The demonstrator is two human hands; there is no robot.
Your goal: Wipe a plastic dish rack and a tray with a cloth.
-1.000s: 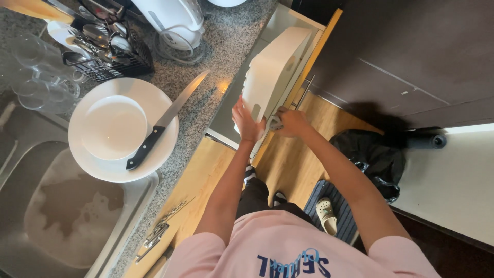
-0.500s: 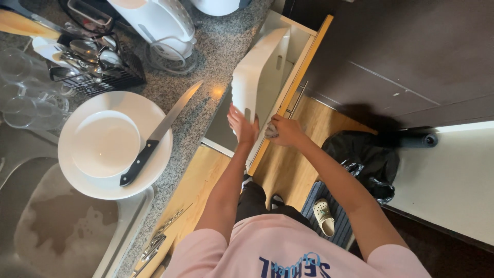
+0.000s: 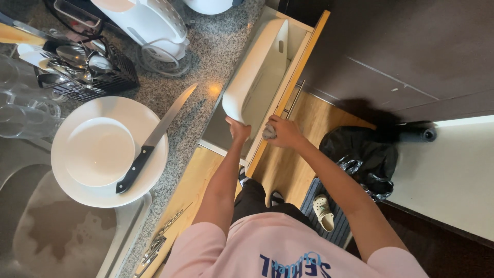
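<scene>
- In the open drawer (image 3: 296, 62) beside the granite counter (image 3: 206, 77), a white plastic tray (image 3: 257, 72) stands tilted on its long edge
- The left hand (image 3: 237, 128) grips the tray's near corner, fingers closed on it
- The right hand (image 3: 283, 133) is clenched around a small grey cloth (image 3: 269, 132), pressed at the drawer's wooden front edge
- On the counter, a black-handled knife (image 3: 152, 141) lies across stacked white plates (image 3: 103, 154)
- A black rubbish bag (image 3: 365, 154) sits on the floor, well apart
</scene>
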